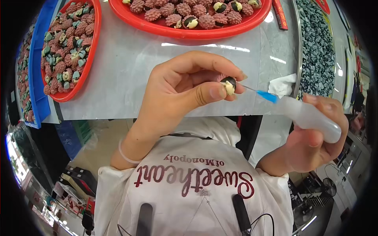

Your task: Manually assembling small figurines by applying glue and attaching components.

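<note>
The head view looks down on a pale grey table [130,74] that fills the upper half of the picture. A long red tray [185,32] lies across its far edge, loaded with pink spiky hedgehog figures, some with cream and black faces. A second red tray [93,47] sits at the left, piled with more of the same figures mixed with pale blue-green pieces, and it rests partly on a blue tray [39,63] along the table's left side. At the right stands a metal-rimmed bin [319,47] full of small grey-blue pieces, with a crumpled white tissue [282,84] just beside it. The person's white shirt [197,185] takes up the lower middle.

The left hand [181,94] is raised over the near edge of the table, thumb and fingertips pressed together around a small hedgehog figure [228,84], its cream and black face turned to the right. The right hand [315,137] is closed around a soft white squeeze bottle [311,118] with a blue nozzle; its thin metal needle tip reaches the figure's face.
</note>
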`<state>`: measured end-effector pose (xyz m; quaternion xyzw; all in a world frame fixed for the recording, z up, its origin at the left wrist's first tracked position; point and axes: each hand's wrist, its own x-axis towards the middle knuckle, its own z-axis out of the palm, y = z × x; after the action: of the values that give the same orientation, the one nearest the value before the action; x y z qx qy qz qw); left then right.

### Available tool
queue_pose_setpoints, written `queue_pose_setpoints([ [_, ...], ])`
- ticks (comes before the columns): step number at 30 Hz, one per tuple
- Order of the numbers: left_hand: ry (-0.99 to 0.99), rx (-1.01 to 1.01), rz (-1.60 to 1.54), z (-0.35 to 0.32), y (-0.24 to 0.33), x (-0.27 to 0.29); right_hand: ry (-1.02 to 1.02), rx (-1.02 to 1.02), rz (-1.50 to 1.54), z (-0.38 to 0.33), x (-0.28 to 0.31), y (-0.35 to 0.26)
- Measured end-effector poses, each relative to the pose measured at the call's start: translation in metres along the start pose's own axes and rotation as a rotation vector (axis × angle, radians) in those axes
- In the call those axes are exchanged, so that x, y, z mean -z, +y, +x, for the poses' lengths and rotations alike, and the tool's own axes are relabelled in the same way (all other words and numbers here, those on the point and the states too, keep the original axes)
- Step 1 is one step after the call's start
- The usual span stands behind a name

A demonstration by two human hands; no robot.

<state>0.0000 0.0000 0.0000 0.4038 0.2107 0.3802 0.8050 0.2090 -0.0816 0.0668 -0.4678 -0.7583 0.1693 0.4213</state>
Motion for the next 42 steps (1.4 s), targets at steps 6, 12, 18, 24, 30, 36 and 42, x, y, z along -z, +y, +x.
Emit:
queue_pose_setpoints([
  [6, 0.029, -0.004, -0.023, 0.001, 0.001, -0.007, 0.497, -0.455, 0.482, -0.001, -0.008, 0.024],
  [12, 0.021, -0.011, -0.012, -0.002, -0.002, -0.004, 0.329, -0.419, 0.019, 0.004, -0.033, 0.056],
  [18, 0.059, 0.005, 0.038, 0.000, -0.001, -0.004, 0.182, -0.473, -0.035, 0.005, -0.027, 0.051],
  [24, 0.045, 0.008, 0.053, 0.003, 0.000, -0.006, 0.244, -0.539, -0.349, -0.015, 0.062, 0.061],
  [30, 0.039, 0.020, 0.065, 0.003, -0.001, -0.008, 0.136, -0.676, -0.456, -0.031, 0.062, 0.072],
  [36, 0.024, 0.010, 0.044, 0.002, -0.001, -0.006, 0.483, -0.630, -0.393, -0.034, 0.054, 0.070],
  [42, 0.004, -0.004, 0.037, 0.002, -0.001, -0.005, 0.511, -0.585, 0.225, -0.037, 0.054, 0.044],
])
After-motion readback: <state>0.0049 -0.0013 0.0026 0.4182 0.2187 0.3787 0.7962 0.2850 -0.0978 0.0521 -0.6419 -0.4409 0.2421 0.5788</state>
